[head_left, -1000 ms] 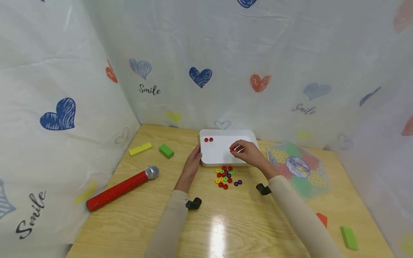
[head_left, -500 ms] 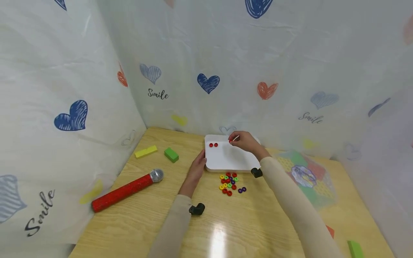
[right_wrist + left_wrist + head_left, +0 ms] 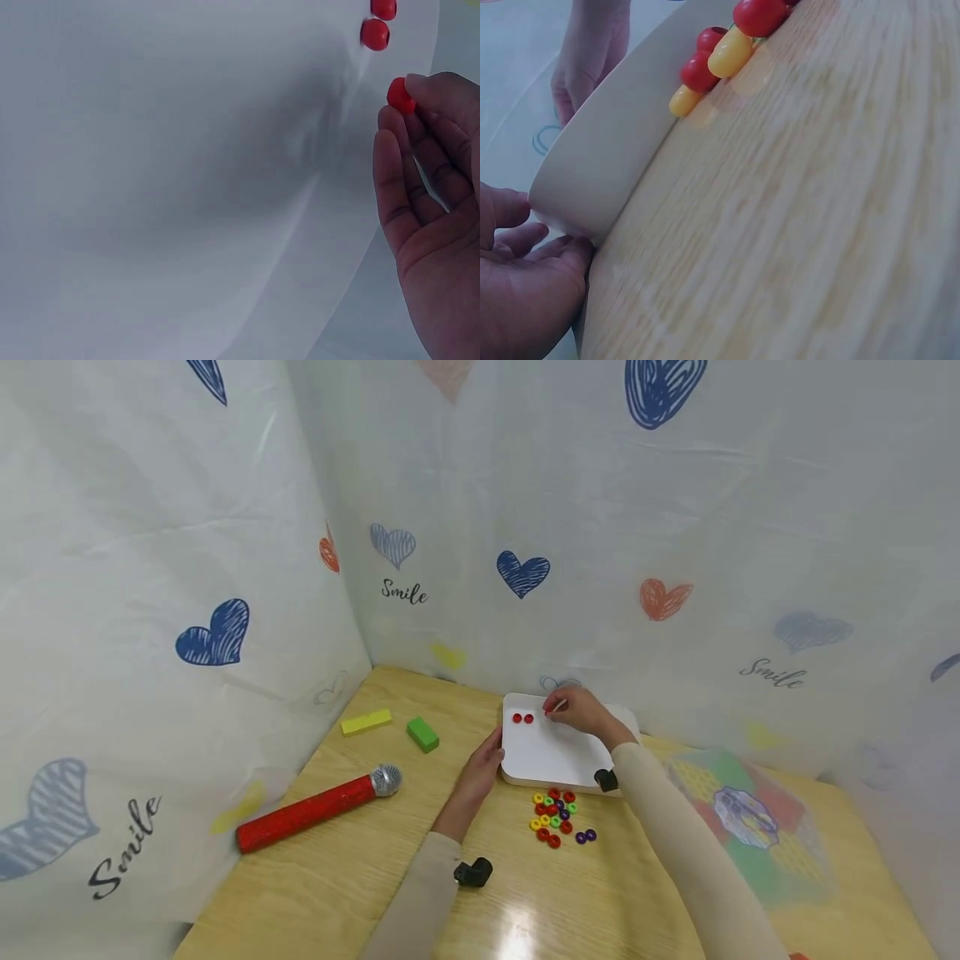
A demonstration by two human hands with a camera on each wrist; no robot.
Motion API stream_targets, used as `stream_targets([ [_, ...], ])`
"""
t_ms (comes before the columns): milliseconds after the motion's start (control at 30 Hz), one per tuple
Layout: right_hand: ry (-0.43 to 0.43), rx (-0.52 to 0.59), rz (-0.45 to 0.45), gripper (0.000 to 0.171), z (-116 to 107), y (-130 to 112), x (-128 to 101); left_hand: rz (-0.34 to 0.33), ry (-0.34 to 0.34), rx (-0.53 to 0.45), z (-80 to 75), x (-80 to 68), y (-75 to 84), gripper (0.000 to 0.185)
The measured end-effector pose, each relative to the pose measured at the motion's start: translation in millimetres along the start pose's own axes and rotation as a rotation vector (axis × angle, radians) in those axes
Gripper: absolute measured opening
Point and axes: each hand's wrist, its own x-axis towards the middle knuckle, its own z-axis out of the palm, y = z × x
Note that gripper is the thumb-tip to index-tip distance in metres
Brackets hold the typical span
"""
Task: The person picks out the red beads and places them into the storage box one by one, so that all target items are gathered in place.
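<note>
While the left hand (image 3: 483,766) braced the white tray (image 3: 555,760), the right hand (image 3: 581,710) pinched a red bead (image 3: 400,96).
Left fingers (image 3: 525,247) lay relaxed against the tray's near-left corner; the tray's long axis ran toward the wall, and the bead's orientation could not be told.

In the head view the red bead (image 3: 547,713) in the right hand (image 3: 579,709) is too small to see how the fingers hold it. In the right wrist view the right hand is cut off by the right and bottom edges. The left wrist view cuts the left hand (image 3: 521,289) at the lower left corner, and the white tray (image 3: 607,157) hides its fingertips. The bead pile (image 3: 720,52) leaves the picture at the top, perhaps with more beads behind the tray wall.
</note>
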Motion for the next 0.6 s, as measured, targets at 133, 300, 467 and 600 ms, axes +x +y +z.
stream_targets([
  [133,-0.021,-0.004,-0.014,0.013,5,6,4,-0.014,0.009,0.004,1.0,2.6,-1.9,0.049],
  [300,-0.020,-0.035,-0.044,0.013,5,6,7,-0.008,0.008,0.010,1.9,4.0,0.2,0.049],
  [467,-0.043,-0.061,-0.077,0.012,6,7,9,-0.036,0.015,0.021,3.2,3.9,1.1,0.049],
  [600,-0.052,-0.082,-0.119,0.012,8,11,12,-0.046,0.027,0.029,3.1,3.7,-0.9,0.049],
])
